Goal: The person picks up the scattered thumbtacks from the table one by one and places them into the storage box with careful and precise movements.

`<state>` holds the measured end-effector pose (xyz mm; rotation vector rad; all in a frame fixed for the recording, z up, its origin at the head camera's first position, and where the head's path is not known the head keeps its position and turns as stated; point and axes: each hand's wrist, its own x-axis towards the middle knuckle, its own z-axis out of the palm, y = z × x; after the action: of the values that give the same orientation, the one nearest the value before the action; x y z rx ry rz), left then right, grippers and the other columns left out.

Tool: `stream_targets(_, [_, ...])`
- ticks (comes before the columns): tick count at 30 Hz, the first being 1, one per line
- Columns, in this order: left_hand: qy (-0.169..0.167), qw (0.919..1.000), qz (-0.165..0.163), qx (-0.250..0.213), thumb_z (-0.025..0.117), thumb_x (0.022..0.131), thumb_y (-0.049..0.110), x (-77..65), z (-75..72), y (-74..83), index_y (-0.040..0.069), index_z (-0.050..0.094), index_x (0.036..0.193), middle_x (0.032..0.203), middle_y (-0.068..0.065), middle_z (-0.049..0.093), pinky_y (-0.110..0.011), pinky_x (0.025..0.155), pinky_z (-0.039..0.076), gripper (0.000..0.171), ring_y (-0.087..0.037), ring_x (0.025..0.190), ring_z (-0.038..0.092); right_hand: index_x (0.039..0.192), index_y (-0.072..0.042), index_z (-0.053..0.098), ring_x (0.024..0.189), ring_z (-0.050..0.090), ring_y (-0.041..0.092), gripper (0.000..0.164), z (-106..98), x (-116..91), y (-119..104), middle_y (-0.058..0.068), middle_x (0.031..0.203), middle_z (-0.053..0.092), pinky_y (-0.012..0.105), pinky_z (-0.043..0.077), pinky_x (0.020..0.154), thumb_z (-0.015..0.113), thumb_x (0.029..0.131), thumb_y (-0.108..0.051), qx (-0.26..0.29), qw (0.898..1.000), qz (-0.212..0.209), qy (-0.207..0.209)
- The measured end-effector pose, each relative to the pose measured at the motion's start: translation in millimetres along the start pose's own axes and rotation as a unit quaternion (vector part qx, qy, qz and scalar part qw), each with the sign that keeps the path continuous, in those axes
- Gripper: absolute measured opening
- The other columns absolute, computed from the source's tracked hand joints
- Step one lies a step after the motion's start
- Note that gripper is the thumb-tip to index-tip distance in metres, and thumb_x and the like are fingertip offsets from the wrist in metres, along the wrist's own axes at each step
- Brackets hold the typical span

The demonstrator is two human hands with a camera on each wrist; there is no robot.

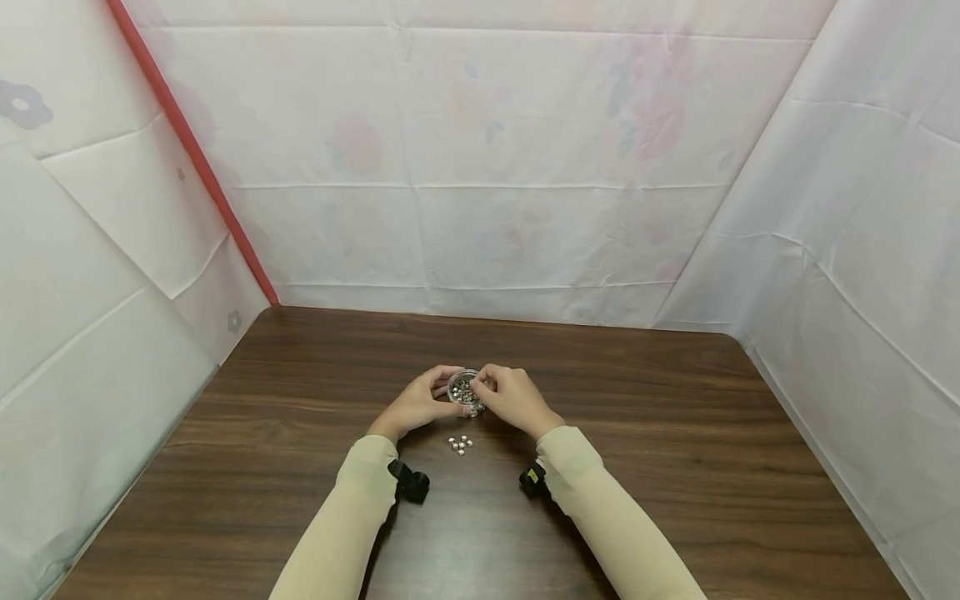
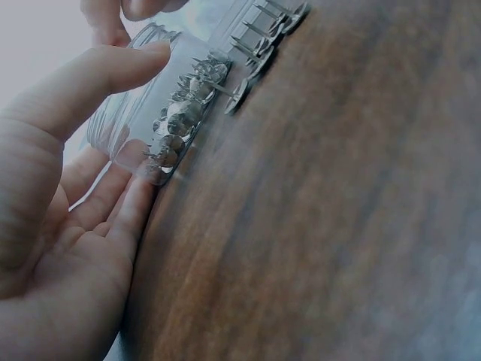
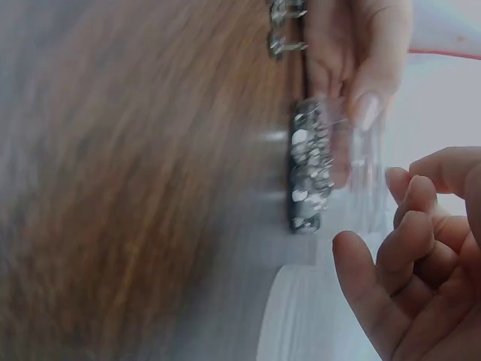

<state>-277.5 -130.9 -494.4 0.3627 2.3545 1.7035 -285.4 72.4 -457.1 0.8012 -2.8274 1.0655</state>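
My left hand (image 1: 420, 402) holds a small clear round jar (image 1: 453, 398) on the table, its thumb on one side and fingers round the other. Silvery thumbtacks (image 2: 180, 120) cover the jar's bottom, as the left wrist view shows. Over the jar's open mouth is my right hand (image 1: 516, 402), thumb and index tips brought together. Whether a tack sits between those tips is hidden. In the right wrist view the right hand's other fingers (image 3: 406, 241) are bent beside the jar. A small group of tacks (image 1: 461, 446) lies on the table in front of the jar.
A pale round translucent piece (image 3: 282, 316) stands beside the jar in the right wrist view. The brown wooden table (image 1: 637, 417) is bordered by white floral sheets (image 1: 510, 167) at the back and sides. A red strip (image 1: 195, 150) runs up the left corner.
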Motion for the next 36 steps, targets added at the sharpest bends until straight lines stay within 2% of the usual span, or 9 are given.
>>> stream_targets(4, [0.005,1.0,-0.008,0.003,0.082,0.068,0.036,0.2,0.1,-1.1,0.029,0.048,0.13,0.136,0.003,0.044,-0.047,0.102,0.041,0.071,-0.016,0.122,0.042,0.091,-0.02,0.065,0.044,0.042,0.009,0.015,-2.8,-5.3,-3.0,-0.004,0.06,0.055,0.023,0.038,0.041,0.053,0.094,-0.03,0.009,1.0,-0.005,-0.013])
stream_targets(7, [0.003,0.9999,-0.011,0.005,0.082,0.069,0.035,-0.3,-0.2,0.1,0.028,0.047,0.131,0.136,0.003,0.043,-0.047,0.103,0.04,0.072,-0.017,0.122,0.042,0.092,-0.019,0.065,0.043,0.041,0.009,0.016,-5.2,-10.4,-5.7,-0.003,0.059,0.053,0.023,0.037,0.041,0.053,0.094,-0.03,0.008,1.0,-0.015,-0.021])
stream_targets(16, [-0.026,0.9994,0.014,-0.016,0.079,0.075,0.022,-9.9,-3.8,22.5,0.009,0.043,0.136,0.136,-0.016,0.044,-0.051,0.104,0.037,0.073,-0.028,0.122,0.042,0.086,-0.02,0.064,0.046,0.045,0.004,0.012,-8.4,-23.9,-11.1,-0.011,0.06,0.057,0.02,0.039,0.045,0.055,0.092,-0.027,-0.027,0.997,-0.052,-0.042])
stream_targets(19, [-0.021,0.9996,0.015,-0.012,0.08,0.074,0.023,-8.0,-3.3,18.8,0.012,0.045,0.135,0.136,-0.014,0.045,-0.049,0.105,0.037,0.071,-0.026,0.122,0.043,0.087,-0.017,0.065,0.048,0.048,0.003,0.01,-7.7,-27.4,-12.0,-0.009,0.062,0.059,0.02,0.042,0.045,0.057,0.091,-0.023,-0.019,0.996,-0.059,-0.062])
stream_targets(25, [-0.002,0.9999,0.014,0.003,0.082,0.07,0.03,0.7,-0.5,-1.1,0.024,0.048,0.13,0.132,-0.002,0.048,-0.044,0.103,0.041,0.069,-0.017,0.118,0.046,0.087,-0.015,0.064,0.053,0.051,0.001,0.006,-3.1,-31.7,-12.4,-0.008,0.065,0.062,0.019,0.046,0.049,0.059,0.09,-0.017,-0.014,0.991,-0.081,-0.105])
stream_targets(30, [0.002,0.9998,0.019,0.006,0.083,0.069,0.033,3.3,-0.7,-6.2,0.025,0.049,0.13,0.13,-0.002,0.05,-0.045,0.103,0.041,0.07,-0.017,0.118,0.047,0.087,-0.013,0.064,0.053,0.048,0.0,0.005,0.5,-33.4,-14.5,-0.009,0.064,0.059,0.017,0.044,0.051,0.06,0.087,-0.014,-0.045,0.985,-0.112,-0.125])
stream_targets(36, [0.005,0.9998,0.018,0.011,0.083,0.069,0.034,4.4,-0.7,-5.3,0.025,0.049,0.13,0.129,-0.002,0.051,-0.046,0.102,0.042,0.07,-0.017,0.118,0.047,0.09,-0.012,0.064,0.051,0.043,0.001,0.005,1.5,-36.1,-17.8,-0.006,0.06,0.054,0.017,0.039,0.05,0.064,0.086,-0.015,-0.071,0.979,-0.124,-0.148])
